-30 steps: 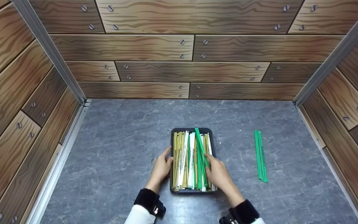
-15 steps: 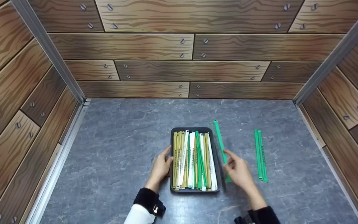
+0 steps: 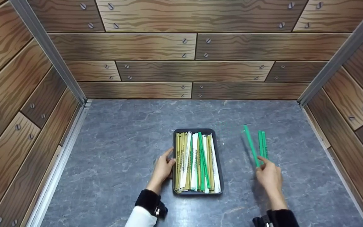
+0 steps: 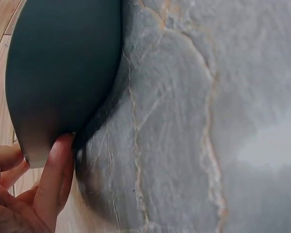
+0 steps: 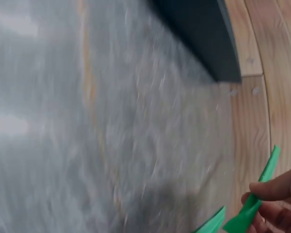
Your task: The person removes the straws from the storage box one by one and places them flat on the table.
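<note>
A black tray [image 3: 221, 176] lies on the grey tabletop, filled with gold, white and green stick packets [image 3: 195, 164] laid lengthwise. At its left side my left hand [image 3: 162, 167] holds the edge; in the left wrist view, fingers press the dark outer wall [image 4: 63, 63] while the thumb sits at the rim. My right hand [image 3: 270, 179] pinches a green stick packet [image 3: 251, 145] between thumb and fingers, tilted and raised off the surface. Just beside it, a pair of green packets [image 3: 264, 142] lies on the table, partly hidden by the hand.
Wood-patterned panels [image 3: 194, 47] enclose the back and both sides, with metal strips at the corners. Marbled grey tabletop [image 3: 121, 135] stretches left of the tray. The right wrist view has the tray's dark wall [image 5: 203, 39] at the top.
My right hand has lifted a green stick packet out of the tray and carried it right, close to the pair of green packets. My left hand stays at the tray's edge.
</note>
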Demonstrator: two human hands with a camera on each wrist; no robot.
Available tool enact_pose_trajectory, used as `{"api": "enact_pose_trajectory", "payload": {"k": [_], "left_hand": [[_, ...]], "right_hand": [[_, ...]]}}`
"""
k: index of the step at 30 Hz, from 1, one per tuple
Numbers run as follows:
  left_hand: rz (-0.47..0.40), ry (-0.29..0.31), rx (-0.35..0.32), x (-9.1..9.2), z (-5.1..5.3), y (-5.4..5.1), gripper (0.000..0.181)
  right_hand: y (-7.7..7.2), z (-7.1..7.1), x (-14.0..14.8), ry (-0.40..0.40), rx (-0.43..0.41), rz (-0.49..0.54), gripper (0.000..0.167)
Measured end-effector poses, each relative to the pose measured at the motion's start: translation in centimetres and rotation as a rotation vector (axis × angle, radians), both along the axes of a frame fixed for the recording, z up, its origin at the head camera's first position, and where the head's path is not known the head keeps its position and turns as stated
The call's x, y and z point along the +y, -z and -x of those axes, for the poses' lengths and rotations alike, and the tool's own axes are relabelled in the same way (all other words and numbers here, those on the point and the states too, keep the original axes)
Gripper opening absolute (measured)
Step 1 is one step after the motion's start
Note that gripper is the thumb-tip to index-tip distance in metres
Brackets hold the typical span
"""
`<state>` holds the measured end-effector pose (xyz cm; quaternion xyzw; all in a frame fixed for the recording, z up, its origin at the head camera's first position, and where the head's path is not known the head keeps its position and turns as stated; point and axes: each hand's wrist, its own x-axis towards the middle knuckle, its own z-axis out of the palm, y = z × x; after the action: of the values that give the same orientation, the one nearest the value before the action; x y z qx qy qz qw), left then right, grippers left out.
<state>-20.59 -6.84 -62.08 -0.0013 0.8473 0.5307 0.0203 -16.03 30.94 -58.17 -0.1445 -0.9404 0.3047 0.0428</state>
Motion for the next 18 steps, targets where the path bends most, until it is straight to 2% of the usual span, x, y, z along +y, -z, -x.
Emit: {"api": "enact_pose_trajectory", "payload": {"k": [4, 12, 18], "left_hand": [[0.012, -0.005, -0.010, 0.0, 0.1, 0.0, 0.052], [0.033, -0.015, -0.015, 0.0, 0.1, 0.0, 0.053], [0.036, -0.002, -0.010, -0.1, 0.1, 0.1, 0.052]], "right_hand": [[0.4, 0.4, 1.9, 0.058, -0.084, -0.008, 0.050], [1.3, 1.3, 4.6, 0.129, -0.167, -0.033, 0.052], [1.6, 1.7, 5.2, 0.135, -0.210, -0.040, 0.052]]}}
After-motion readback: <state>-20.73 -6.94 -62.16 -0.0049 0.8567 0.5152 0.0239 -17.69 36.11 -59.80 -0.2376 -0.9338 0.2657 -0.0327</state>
